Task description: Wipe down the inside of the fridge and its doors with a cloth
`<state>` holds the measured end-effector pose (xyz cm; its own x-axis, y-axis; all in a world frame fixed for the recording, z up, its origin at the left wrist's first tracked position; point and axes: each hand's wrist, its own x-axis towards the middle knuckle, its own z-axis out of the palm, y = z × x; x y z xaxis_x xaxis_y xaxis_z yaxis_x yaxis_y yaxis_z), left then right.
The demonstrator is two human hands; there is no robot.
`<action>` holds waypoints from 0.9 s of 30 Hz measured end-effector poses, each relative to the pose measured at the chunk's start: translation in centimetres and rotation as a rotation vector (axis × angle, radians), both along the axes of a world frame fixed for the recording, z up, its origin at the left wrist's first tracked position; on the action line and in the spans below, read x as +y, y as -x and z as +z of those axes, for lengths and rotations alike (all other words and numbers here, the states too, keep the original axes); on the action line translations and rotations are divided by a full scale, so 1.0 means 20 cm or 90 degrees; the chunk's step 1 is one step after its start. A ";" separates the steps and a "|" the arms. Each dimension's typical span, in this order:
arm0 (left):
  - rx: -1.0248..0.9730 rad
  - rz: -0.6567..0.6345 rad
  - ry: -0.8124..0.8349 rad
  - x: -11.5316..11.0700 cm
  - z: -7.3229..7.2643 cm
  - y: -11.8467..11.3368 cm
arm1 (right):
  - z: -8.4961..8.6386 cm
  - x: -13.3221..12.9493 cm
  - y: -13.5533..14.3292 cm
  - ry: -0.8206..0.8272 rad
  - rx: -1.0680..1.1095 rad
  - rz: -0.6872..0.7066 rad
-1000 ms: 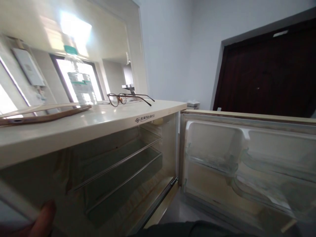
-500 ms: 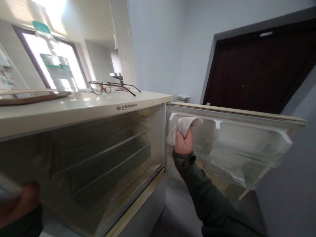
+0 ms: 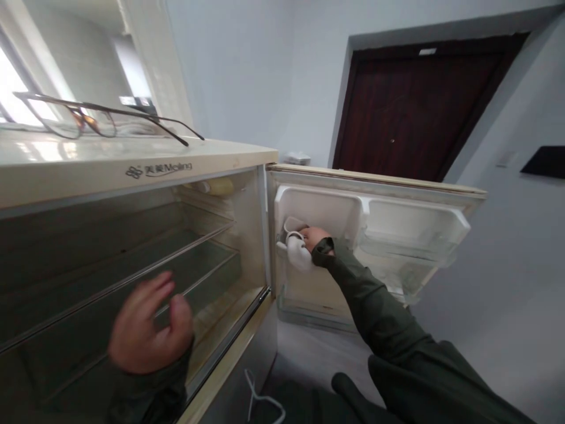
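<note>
A small cream fridge stands open, with bare wire shelves inside. Its door is swung out to the right, showing white door racks. My right hand grips a white cloth and presses it into the upper left door rack, close to the hinge. My left hand hovers in front of the lower shelves with fingers spread, holding nothing; it is blurred.
Brown-framed glasses lie on top of the fridge. A dark wooden room door stands behind the fridge door. A white cord lies on the grey floor below. A bright window is at the far left.
My right hand slid the cloth lower and leftward in the door rack. My left hand rose from the bottom left corner into view before the shelves. The view swung right.
</note>
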<state>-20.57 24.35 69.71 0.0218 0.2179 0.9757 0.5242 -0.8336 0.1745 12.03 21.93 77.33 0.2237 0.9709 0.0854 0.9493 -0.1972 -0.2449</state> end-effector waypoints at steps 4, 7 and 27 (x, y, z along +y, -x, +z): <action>0.165 -0.078 -0.140 0.12 0.06 -0.32 | 0.01 -0.16 -0.12 -0.125 -0.188 -0.073; 0.150 -0.147 -0.130 0.23 0.17 -0.56 | -0.06 -0.27 -0.17 -0.441 -0.324 -0.058; 0.030 -0.186 -0.120 0.54 0.24 -1.11 | -0.68 0.00 0.23 -0.498 1.016 -0.021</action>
